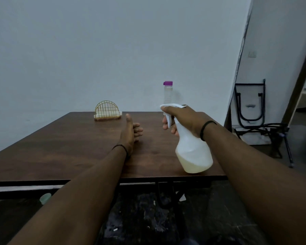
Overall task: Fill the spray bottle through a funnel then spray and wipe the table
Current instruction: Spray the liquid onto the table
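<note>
My right hand [181,120] grips the neck of a white spray bottle [193,151], fingers curled round the trigger, nozzle facing left. The bottle hangs tilted above the right part of the dark wooden table [69,147]; pale yellowish liquid fills its bottom. My left hand [131,131] rests edge-down on the table's middle, thumb up, fingers loosely curled, holding nothing. A clear bottle with a purple cap [167,92] stands at the table's far edge behind my right hand. No funnel is in view.
A gold wire napkin holder [107,111] with white napkins sits at the far middle of the table. A small pale green cup [45,198] lies below the table's near left edge. Folded black metal frames [251,110] lean against the wall on the right.
</note>
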